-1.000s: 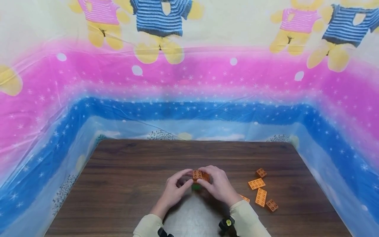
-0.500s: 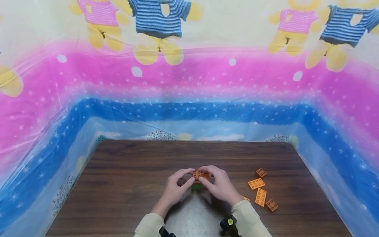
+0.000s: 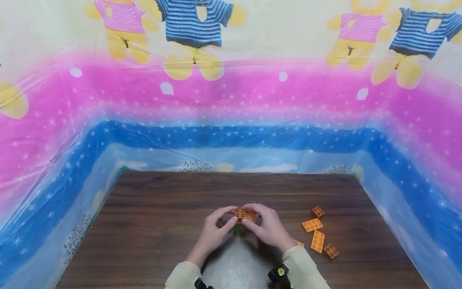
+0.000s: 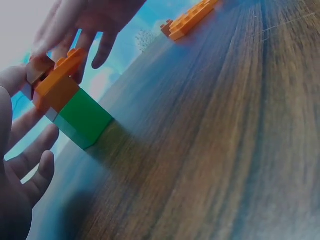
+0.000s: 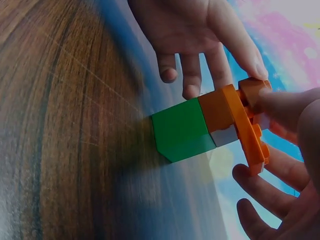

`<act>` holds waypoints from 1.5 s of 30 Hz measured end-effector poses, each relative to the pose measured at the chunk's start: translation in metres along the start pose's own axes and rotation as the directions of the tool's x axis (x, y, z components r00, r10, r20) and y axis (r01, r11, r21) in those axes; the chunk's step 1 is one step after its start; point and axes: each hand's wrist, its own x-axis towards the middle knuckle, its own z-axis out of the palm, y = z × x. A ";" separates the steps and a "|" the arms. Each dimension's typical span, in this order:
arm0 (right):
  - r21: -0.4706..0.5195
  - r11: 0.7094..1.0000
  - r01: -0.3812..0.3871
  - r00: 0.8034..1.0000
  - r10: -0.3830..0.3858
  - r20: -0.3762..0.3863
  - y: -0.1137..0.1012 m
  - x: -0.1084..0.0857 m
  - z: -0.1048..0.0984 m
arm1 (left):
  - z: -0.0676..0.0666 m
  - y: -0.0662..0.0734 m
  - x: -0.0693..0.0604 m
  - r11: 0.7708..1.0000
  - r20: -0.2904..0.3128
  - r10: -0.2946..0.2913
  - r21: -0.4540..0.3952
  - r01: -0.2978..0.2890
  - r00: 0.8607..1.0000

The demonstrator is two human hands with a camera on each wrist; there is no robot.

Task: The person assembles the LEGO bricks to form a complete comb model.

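Note:
A small brown toy building brick [image 3: 240, 212] tops a stack in the middle of the table, and the thumbs and forefingers of my left hand [image 3: 214, 226] and right hand [image 3: 265, 224] pinch it from both sides. Under it lies a flat orange brick [image 5: 250, 127], sticking out beyond the block below. An orange-brown block [image 5: 216, 109], with a whitish piece [image 5: 224, 136] beside it, comes between that and a green block [image 5: 182, 130] standing on the table. Whether the brown brick sits flush is unclear; the right wrist view shows a narrow gap beneath it.
To the right on the wooden table [image 3: 162, 200] lie two flat orange bricks [image 3: 317, 241] and two small brown ones [image 3: 331, 251]. Another orange brick [image 3: 299, 243] shows partly behind my right wrist. A printed cloth [image 3: 231, 136] surrounds the back and sides.
Both hands stay nearly in place around the stack. The top brick looks slightly tipped compared with before, and the orange piece beside it shows brighter, with its studs more visible.

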 end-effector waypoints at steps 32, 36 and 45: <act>0.028 0.998 -0.051 0.999 0.051 -0.004 0.002 -0.007 0.005 | 0.012 -0.004 -0.008 0.995 -0.083 0.063 -0.076 -0.070 0.995; 0.009 0.999 -0.053 0.999 0.053 0.003 0.002 -0.008 0.006 | 0.013 -0.006 -0.010 0.995 -0.080 0.053 -0.083 -0.059 0.995; -0.018 1.000 -0.008 1.000 0.008 0.005 0.003 -0.010 0.002 | 0.012 -0.009 -0.009 0.997 -0.051 0.022 -0.073 -0.026 0.998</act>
